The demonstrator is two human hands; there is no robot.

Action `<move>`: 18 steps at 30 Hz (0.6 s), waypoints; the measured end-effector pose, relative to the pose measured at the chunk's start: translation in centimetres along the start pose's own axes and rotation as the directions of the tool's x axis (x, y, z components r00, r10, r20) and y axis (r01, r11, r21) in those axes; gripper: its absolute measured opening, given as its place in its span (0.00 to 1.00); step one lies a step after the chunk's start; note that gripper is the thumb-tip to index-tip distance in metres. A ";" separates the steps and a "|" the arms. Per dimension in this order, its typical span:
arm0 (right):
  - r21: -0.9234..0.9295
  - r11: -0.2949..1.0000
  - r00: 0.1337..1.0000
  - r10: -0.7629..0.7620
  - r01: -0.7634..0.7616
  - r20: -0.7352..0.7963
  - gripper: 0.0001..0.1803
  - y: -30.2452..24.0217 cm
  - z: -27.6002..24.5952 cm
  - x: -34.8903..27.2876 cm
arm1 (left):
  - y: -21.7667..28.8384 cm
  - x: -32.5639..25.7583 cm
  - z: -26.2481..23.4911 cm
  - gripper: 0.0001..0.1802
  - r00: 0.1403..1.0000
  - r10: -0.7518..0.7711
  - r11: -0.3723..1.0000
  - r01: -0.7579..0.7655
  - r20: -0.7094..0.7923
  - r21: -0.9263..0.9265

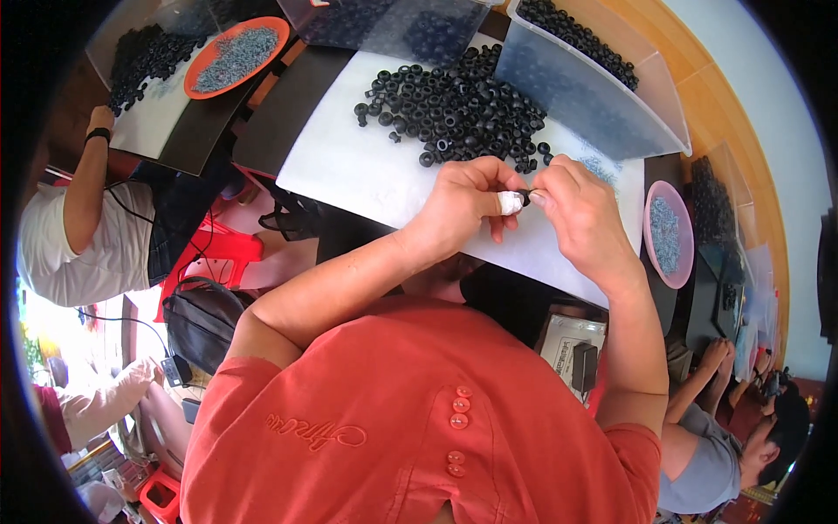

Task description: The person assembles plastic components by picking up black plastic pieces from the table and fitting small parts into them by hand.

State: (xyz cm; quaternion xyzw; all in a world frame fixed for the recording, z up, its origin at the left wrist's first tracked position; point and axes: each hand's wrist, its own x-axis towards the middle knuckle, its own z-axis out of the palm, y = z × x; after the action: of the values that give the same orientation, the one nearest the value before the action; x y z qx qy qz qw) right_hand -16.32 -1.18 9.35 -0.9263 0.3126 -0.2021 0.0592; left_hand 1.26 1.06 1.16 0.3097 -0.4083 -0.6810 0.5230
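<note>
Over the near edge of a white table mat (358, 166), my two hands meet fingertip to fingertip. My left hand (463, 199) is closed in a pinch on a small black round part (525, 197); white tape (510, 203) wraps one of its digits. From the other side, my right hand (583, 210) pinches at the same part, and whatever sits between its fingertips is too small to name. Just beyond my hands spreads a heap of black ring-like and domed parts (463, 109). Small silvery metal pieces (602, 166) lie on the mat behind my right hand.
A clear plastic bin (594, 100) of black parts borders the mat at the far right. At right stands a pink bowl (668, 236) of silvery pieces; far left, an orange bowl (236, 59) holds similar ones. Other people work at left and right. A black bag (205, 319) is left of me.
</note>
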 end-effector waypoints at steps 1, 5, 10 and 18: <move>-0.001 1.000 1.000 0.000 0.000 -0.001 0.06 0.1 0.1 -0.1 | 0.0 0.0 0.0 0.03 1.000 0.004 1.000 -0.005 -0.007 -0.023; 0.213 0.973 0.988 0.114 -0.090 -0.103 0.05 0.2 1.2 -0.4 | 0.3 0.1 0.0 0.04 1.000 0.001 1.000 -0.001 -0.004 -0.029; 0.446 0.878 0.954 0.263 -0.173 -0.148 0.04 0.2 2.0 -0.7 | 0.4 0.1 0.1 0.05 1.000 -0.005 0.999 0.004 -0.015 -0.051; 0.374 0.922 0.952 0.199 -0.102 -0.232 0.04 0.1 2.8 -0.8 | 0.3 -0.2 0.0 0.05 0.999 0.013 0.999 -0.014 -0.040 -0.034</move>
State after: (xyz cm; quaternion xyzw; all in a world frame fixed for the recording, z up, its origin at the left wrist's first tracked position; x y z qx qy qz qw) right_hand -15.83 -0.87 6.54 -0.8374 0.3465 -0.3726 0.1997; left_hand 1.39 1.19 1.42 0.3114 -0.3882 -0.6782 0.5407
